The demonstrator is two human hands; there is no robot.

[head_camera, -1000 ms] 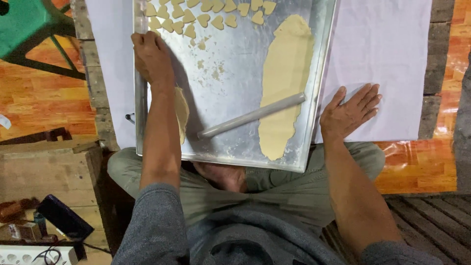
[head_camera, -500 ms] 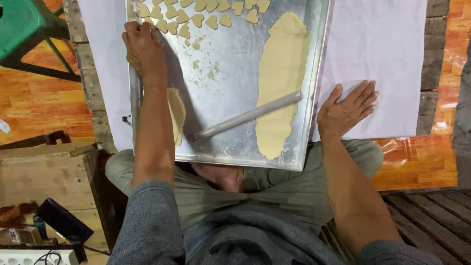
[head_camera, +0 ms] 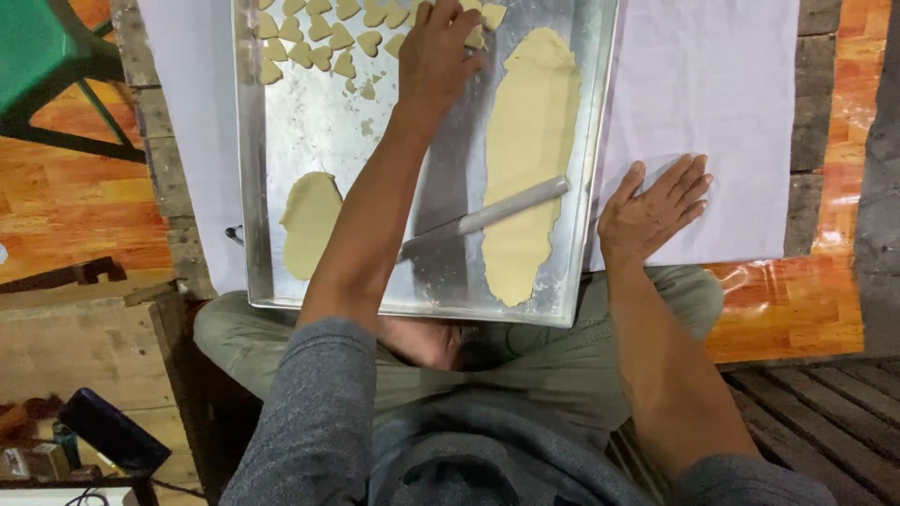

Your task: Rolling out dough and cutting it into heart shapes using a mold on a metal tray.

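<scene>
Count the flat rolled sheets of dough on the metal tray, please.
2: a long sheet on the tray's right side under the roller, a small one lower left.

A green stool [head_camera: 37,56] stands well left of the left hand [head_camera: 439,52]; a dark blue case [head_camera: 112,433] lies far below-left, on wooden boards [head_camera: 75,347].

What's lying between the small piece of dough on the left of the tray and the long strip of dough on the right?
In the head view, the left forearm crosses between the small dough piece and the long dough strip, with the metal rolling rod and bare floured tray.
</scene>
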